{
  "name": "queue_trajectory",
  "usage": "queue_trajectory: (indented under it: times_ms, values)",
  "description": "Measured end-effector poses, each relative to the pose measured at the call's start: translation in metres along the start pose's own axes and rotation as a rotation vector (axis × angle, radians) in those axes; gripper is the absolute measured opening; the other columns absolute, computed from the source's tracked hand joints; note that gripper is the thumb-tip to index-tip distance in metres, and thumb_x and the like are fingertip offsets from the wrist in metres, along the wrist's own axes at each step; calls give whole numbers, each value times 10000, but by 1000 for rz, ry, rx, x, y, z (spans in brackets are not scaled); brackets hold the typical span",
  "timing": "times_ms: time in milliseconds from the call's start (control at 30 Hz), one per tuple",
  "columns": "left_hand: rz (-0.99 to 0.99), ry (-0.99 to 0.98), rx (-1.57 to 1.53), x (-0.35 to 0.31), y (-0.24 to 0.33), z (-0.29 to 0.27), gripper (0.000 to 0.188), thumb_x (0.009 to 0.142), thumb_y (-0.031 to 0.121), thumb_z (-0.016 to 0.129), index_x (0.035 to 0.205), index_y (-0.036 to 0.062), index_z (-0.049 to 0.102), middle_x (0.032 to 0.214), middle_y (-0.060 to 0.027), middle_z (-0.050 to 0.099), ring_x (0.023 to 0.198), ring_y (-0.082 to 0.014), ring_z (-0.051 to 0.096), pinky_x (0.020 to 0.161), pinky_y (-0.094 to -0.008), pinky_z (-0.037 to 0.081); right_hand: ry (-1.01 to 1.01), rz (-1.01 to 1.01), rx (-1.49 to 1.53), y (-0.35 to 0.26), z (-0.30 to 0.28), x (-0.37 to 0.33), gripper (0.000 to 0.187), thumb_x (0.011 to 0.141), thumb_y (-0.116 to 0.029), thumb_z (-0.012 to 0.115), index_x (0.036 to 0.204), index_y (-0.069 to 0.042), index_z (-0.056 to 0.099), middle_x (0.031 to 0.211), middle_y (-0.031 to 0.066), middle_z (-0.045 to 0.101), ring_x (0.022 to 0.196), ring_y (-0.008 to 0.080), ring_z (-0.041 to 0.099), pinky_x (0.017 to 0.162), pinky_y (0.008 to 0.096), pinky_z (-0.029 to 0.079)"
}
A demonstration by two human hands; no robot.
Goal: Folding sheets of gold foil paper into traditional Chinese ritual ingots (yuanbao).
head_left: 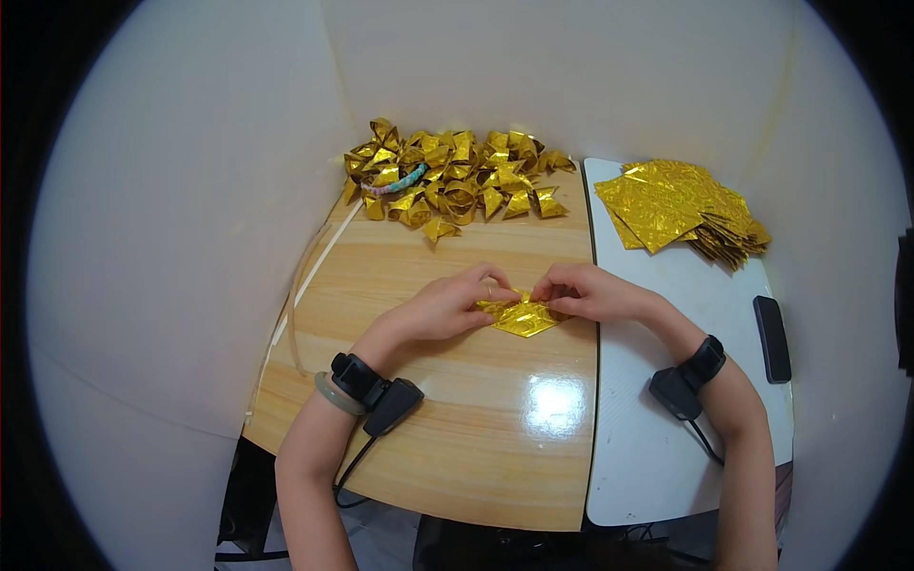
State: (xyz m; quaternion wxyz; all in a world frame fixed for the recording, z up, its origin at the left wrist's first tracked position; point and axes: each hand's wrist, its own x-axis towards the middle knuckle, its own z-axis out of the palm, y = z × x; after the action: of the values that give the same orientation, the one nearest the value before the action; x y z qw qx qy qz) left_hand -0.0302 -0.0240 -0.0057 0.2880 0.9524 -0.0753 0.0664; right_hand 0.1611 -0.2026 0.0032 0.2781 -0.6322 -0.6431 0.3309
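A sheet of shiny gold foil paper [526, 320], partly folded and pointed toward me, lies on the wood-grain table between my hands. My left hand [464, 301] pinches its left side, fingers bent over the upper edge; a thin ring shows on one finger. On the opposite side my right hand [587, 290] grips the paper with thumb and fingertips near the top right fold. The fingertips of both hands nearly meet along the upper edge and cover part of the folds.
Many folded gold paper pieces [462, 181] are heaped at the back, with a pastel braided band [395, 181] among them. On the white table [666, 400] to the right lie a stack of gold sheets [666, 205] and a black oblong device [772, 339]. Pale walls enclose the tables.
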Motion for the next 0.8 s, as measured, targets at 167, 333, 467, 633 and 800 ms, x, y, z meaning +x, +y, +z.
queue_trajectory:
  times_ms: [167,333,467,633,800]
  values:
    - [1,-55,17,1,-1,2,404,806,102,601,1204,171,591,1321,-58,500,1073,-267,556,860,-329,457,73,-232,-262,0,11,1,352,844,-70,593,1188,-26,540,1100,114,522,1038,230,514,883,315,431]
    - [-93,-69,185,-2,10,-7,346,810,174,611,1155,203,629,1288,1,535,963,-250,604,799,-327,481,111,-383,-440,4,5,1,346,823,-73,609,1165,-37,568,1089,102,553,1056,259,502,886,333,431]
    - [-130,-91,235,-3,15,-13,347,805,226,622,1152,223,631,1277,26,542,916,-236,619,753,-327,490,136,-309,-418,8,-9,-5,238,807,-84,620,1044,-73,641,1026,56,608,989,230,554,831,330,464]
    - [-86,-34,275,-4,12,-7,324,810,235,610,1131,215,643,1271,42,546,897,-233,625,729,-323,494,252,-389,-373,3,3,-2,171,800,-64,633,970,-71,660,955,48,625,909,214,585,779,310,482]
    - [-121,-18,305,-5,17,-8,309,806,229,603,1109,197,655,1266,48,551,902,-226,625,727,-319,496,82,-225,-173,-4,4,0,152,803,-32,632,951,-56,658,906,58,629,875,197,597,756,295,483]
